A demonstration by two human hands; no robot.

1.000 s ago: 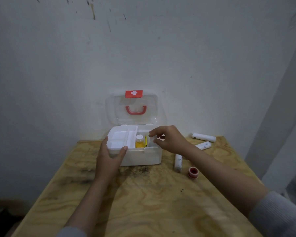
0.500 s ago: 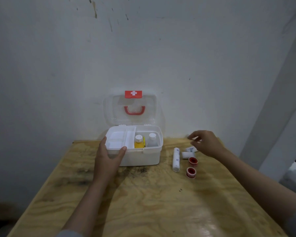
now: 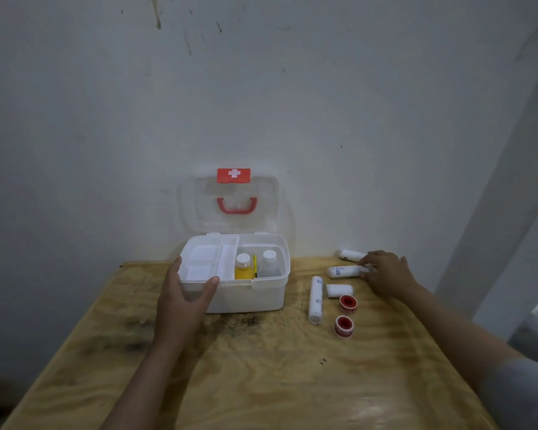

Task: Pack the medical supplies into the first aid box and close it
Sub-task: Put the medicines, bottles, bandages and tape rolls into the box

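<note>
Open first aid box [image 3: 249, 293] on bench [image 3: 261, 373], supplies alongside.
Left hand [image 3: 180, 302] clasping box's front left corner; right hand [image 3: 385, 274] closing fingers on bandage roll [image 3: 343, 271].

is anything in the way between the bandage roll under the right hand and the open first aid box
Nothing visible blocks it. The right hand rests on the white bandage roll, and bare wooden table lies between it and the white plastic first aid box, whose lid stands open.
</note>
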